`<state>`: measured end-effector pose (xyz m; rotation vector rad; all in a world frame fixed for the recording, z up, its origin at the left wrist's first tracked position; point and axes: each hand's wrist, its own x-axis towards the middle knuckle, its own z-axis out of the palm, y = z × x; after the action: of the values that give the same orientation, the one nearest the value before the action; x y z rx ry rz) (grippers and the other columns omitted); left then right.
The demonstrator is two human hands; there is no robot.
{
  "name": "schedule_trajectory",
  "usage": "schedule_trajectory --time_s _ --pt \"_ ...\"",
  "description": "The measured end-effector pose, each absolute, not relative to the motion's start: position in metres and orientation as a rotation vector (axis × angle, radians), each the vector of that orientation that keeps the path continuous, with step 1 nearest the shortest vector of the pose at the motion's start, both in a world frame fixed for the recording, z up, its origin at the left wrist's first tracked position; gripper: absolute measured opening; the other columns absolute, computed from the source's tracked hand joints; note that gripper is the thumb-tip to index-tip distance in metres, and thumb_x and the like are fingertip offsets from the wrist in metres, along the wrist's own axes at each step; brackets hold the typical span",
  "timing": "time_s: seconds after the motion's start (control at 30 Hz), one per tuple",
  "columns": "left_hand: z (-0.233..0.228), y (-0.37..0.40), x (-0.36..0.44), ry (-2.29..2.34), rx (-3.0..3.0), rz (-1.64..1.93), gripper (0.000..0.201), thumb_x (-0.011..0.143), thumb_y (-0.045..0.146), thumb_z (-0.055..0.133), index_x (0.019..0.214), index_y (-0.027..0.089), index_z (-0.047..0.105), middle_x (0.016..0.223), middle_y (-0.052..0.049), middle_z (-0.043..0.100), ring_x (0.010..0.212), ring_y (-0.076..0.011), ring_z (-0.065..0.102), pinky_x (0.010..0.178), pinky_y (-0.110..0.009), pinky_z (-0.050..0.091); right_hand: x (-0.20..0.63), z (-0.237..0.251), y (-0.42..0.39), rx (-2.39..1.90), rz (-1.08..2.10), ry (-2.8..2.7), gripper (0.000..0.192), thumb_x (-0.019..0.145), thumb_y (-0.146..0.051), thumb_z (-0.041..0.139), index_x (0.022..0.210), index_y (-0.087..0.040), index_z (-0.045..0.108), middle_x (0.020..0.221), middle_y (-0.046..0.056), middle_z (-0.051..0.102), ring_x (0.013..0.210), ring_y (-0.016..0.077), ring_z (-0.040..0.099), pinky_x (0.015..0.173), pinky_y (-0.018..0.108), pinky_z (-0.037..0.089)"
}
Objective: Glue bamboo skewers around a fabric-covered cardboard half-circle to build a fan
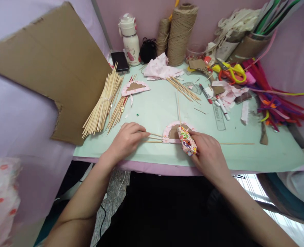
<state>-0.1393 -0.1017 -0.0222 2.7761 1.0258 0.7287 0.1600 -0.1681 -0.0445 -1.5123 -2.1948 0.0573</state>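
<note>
My left hand (pixel 128 139) rests low over the table with its fingertips pinched on thin wooden sticks (pixel 155 135). The sticks run right to a half-round cardboard piece (pixel 174 133) edged with pink cloth. My right hand (pixel 209 151) is wrapped round a floral-patterned glue gun (pixel 187 140), held over the right part of that piece and hiding some of it. More thin sticks (pixel 178 108) point away behind it, and another stick (pixel 238 143) lies to the right. A second half-round piece (pixel 135 87) with pink edging lies farther back.
A bundle of sticks (pixel 104 103) and a large cardboard sheet (pixel 51 61) stand left. At the back are a bottle (pixel 131 41), twine spools (pixel 181 34) and pink cloth (pixel 162 68). Scissors (pixel 230 72), a ruler (pixel 219 116) and fuzzy stems (pixel 277 92) lie right.
</note>
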Motion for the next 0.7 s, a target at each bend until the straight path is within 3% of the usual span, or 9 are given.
schedule_trajectory --time_s 0.33,0.57,0.7 --pt "-0.007 -0.077 -0.141 1.059 2.640 0.653 0.019 0.094 0.024 0.054 0.100 0.022 0.073 0.099 -0.004 0.072 0.094 -0.0173 0.064 0.086 -0.035 0.045 0.159 -0.043 -0.168 -1.523 0.062 -2.200 0.026 0.091 -0.029 0.050 0.110 -0.013 0.060 0.117 0.016 0.067 0.106 0.0314 0.061 0.088 0.045 0.047" --pt "0.037 -0.081 -0.188 1.611 2.299 1.427 0.012 0.089 0.026 0.062 0.095 0.025 0.073 0.091 -0.001 0.072 0.086 -0.0143 0.065 0.081 -0.030 0.051 0.160 -0.044 -0.167 -1.519 0.044 -2.223 0.025 0.088 -0.026 0.049 0.108 -0.016 0.061 0.113 0.016 0.068 0.103 0.0324 0.062 0.085 0.046 0.048" --pt "0.044 -0.088 -0.201 1.694 2.259 1.398 0.011 0.088 0.026 0.063 0.093 0.025 0.073 0.088 0.000 0.072 0.082 -0.0136 0.065 0.078 -0.029 0.052 0.161 -0.045 -0.167 -1.499 0.021 -2.240 0.026 0.089 -0.028 0.048 0.107 -0.014 0.060 0.110 0.017 0.068 0.100 0.0332 0.063 0.082 0.046 0.049"
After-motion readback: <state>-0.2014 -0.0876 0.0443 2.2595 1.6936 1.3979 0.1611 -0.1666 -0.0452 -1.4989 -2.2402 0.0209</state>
